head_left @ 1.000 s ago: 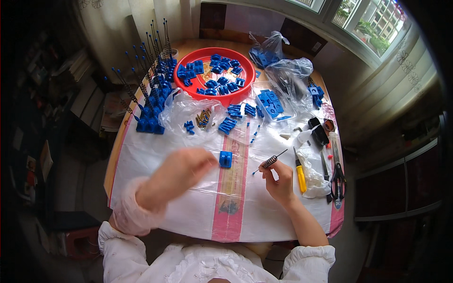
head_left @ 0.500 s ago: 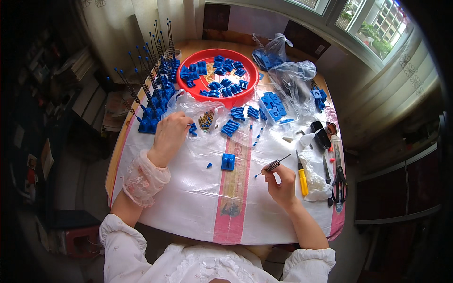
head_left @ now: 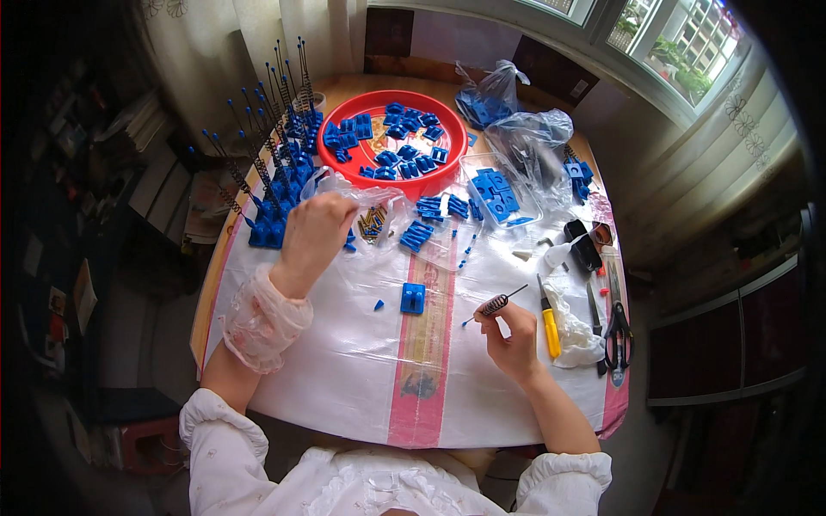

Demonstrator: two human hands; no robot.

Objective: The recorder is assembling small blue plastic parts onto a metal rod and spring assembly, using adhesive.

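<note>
My right hand (head_left: 511, 340) pinches a thin dark rod with a coiled black spring (head_left: 495, 304) round it, tilted, with a small blue tip at its lower end. Over the left part of the table, my left hand (head_left: 311, 234) has its fingers bent together beside a clear plastic bag with small brass-coloured pieces (head_left: 372, 224); what they hold, if anything, is hidden. Small blue pieces (head_left: 350, 241) show just beyond its fingers. Between my hands a square blue plastic base (head_left: 413, 298) lies on the sheet, with a small blue cone (head_left: 379, 304) to its left.
Blue bases with upright springs and rods (head_left: 280, 189) crowd the left edge. Behind stands a red basin (head_left: 447, 176) of blue parts, near a clear tray (head_left: 535, 206). A yellow-handled screwdriver (head_left: 551, 334), a knife (head_left: 596, 327) and scissors (head_left: 617, 334) lie at the right.
My left hand has lifted and turned slightly, its fingertips rising away from the small blue pieces beside the bag. My right hand keeps its place with the rod and spring.
</note>
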